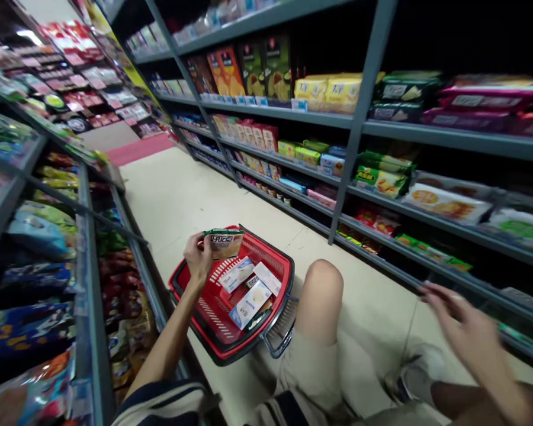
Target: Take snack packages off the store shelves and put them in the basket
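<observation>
My left hand grips a biscuit packet with a green top edge and dark lettering. It holds the packet above the far left side of a red shopping basket on the floor. Inside the basket lie several packs, among them a white and blue box and a smaller white pack. On the right, my right hand hovers in front of the lower shelves, its fingers loosely bent and partly apart, somewhat blurred. Nothing shows in it.
Grey shelving on the right bears yellow packs, green packets and white biscuit packs. Racks of bagged snacks run along the left. My bent knee is beside the basket, whose handle lies near it.
</observation>
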